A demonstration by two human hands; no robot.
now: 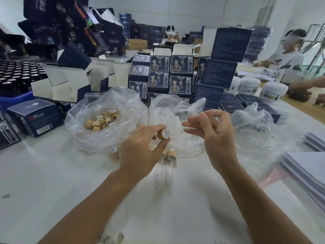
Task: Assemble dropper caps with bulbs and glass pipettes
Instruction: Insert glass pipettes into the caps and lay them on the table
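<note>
Pinching 1 bamboo-coloured dropper cap (163,134) between thumb and fingertips of the left hand (140,147), white-lined opening tilting up and to the right, lifted off the white table (52,173). Holding a clear glass pipette (182,127) in the right hand (212,136), thumb and forefinger pressing together on it, remaining fingers curling loosely; tip pointing left toward the cap, just beside it but not touching. Lying on the table below the left hand: 2 finished droppers (169,156), glass tubes pointing toward the camera. Sitting behind, a clear plastic bag of loose caps (101,120) at left, a bag of white bulbs (168,118) in the middle, another clear bag (255,131) at right. Standing further back, stacks of dark blue boxes (175,74) and white jars (273,91).
</note>
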